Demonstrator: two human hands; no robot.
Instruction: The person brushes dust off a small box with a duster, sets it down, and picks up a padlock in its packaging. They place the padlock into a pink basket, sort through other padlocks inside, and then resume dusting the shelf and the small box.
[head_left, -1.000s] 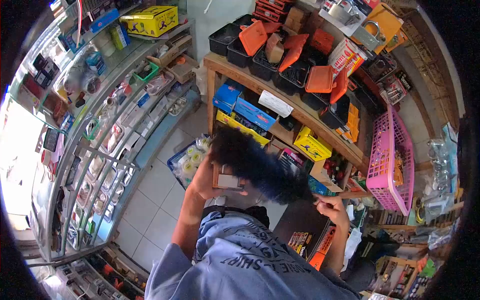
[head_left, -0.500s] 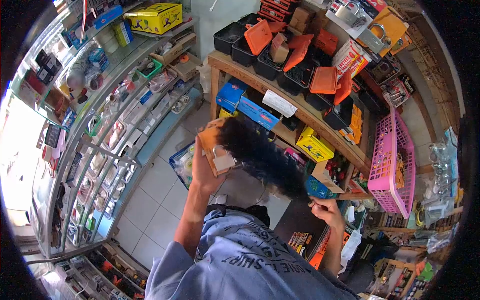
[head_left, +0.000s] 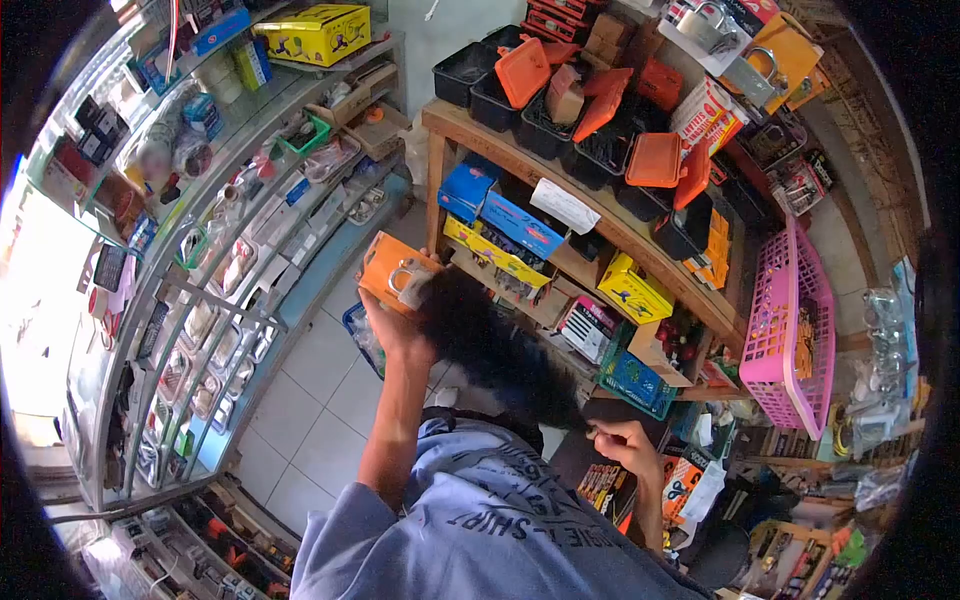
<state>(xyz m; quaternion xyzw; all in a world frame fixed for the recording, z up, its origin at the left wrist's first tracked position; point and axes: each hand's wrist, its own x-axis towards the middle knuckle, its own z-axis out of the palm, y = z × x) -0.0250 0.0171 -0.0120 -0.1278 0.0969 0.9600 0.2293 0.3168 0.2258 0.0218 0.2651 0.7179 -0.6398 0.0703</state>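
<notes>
My left hand [head_left: 398,335] is wrapped round an orange box [head_left: 384,262] with a padlock [head_left: 413,288] on its face. A black feather duster [head_left: 500,345] slants across the middle of the view. Its handle end sits in my right hand [head_left: 625,446], whose fingers are closed round it. The duster's far end is by the right side of the box and hides part of it; whether the bristles touch the padlock is hard to make out. Motion blurs the bristles.
Glass shelving [head_left: 225,225] with small goods runs along the left. Ahead stands a wooden shelf [head_left: 600,225] bearing black bins [head_left: 545,138] with orange lids. A pink basket [head_left: 760,370] is at the right. Tiled floor [head_left: 290,425] shows at lower left.
The orange box has moved left and turned in my left hand, its padlock face now more toward me. The duster and my right hand have shifted left and down.
</notes>
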